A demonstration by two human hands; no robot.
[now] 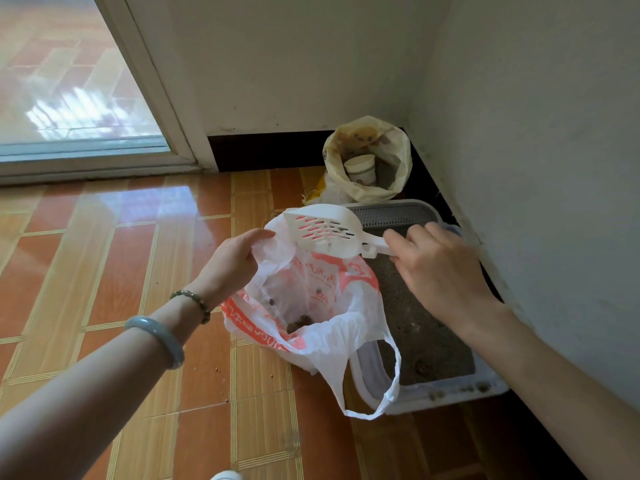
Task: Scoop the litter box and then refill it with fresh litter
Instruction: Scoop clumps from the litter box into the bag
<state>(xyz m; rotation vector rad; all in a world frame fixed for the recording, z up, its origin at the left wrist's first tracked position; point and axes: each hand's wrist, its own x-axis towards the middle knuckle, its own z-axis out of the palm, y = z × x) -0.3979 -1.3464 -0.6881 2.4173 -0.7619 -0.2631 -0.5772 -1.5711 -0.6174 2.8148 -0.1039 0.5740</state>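
Two hands are working apart, each clamped on its own item. The left hand (pixel 235 261) is pinching the rim of a thin white plastic carrier bag with orange-red print (pixel 332 341) and holding its mouth open. Dark clumps are lying at the bag's bottom. The right hand (pixel 440 271) is gripping the handle of a white slotted plastic litter scoop (pixel 325 233), whose head is lying over the bag's far rim.

A grey rectangular plastic litter box with a pale rim (pixel 450 393) is sitting on the floor in the room corner. Its right long side is running along the dark skirting of the right wall (pixel 536 133). Its far end is sitting just beside a yellowish plastic sack (pixel 398 161), which is holding a white tub (pixel 360 169). Small clumps are resting on the box's near rim. The carrier bag is hanging over the box's left rim.

Glossy orange-brown floor tiles (pixel 138 271) are extending leftward to the threshold of a sliding glass door (pixel 69 81).

Orange-red characters on the carrier bag are showing through creased plastic and cannot be read. The sack's print is also illegible.
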